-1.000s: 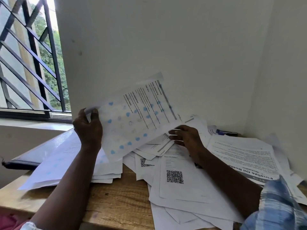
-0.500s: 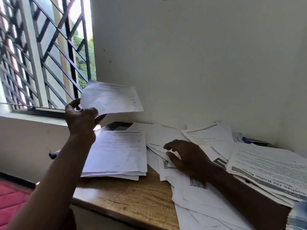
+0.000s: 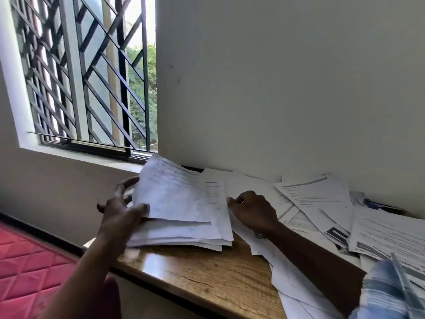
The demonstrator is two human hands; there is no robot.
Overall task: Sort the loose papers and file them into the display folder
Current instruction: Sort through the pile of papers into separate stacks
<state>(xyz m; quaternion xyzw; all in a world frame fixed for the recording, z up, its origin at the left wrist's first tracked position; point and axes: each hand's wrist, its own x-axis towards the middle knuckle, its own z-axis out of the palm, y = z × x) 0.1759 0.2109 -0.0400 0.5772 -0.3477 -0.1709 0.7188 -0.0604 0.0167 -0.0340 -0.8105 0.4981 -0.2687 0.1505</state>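
A sheet (image 3: 170, 199) is pinched at its left edge by the left hand (image 3: 122, 212), tilted just over the sorted stack (image 3: 184, 236) at centre frame. The curled right hand (image 3: 253, 210) is rested on loose papers (image 3: 322, 203) to the right; whether anything is gripped cannot be told.

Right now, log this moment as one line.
phase: sorting | left hand: holds sheet over left stack | right hand: on loose papers, grip unclear
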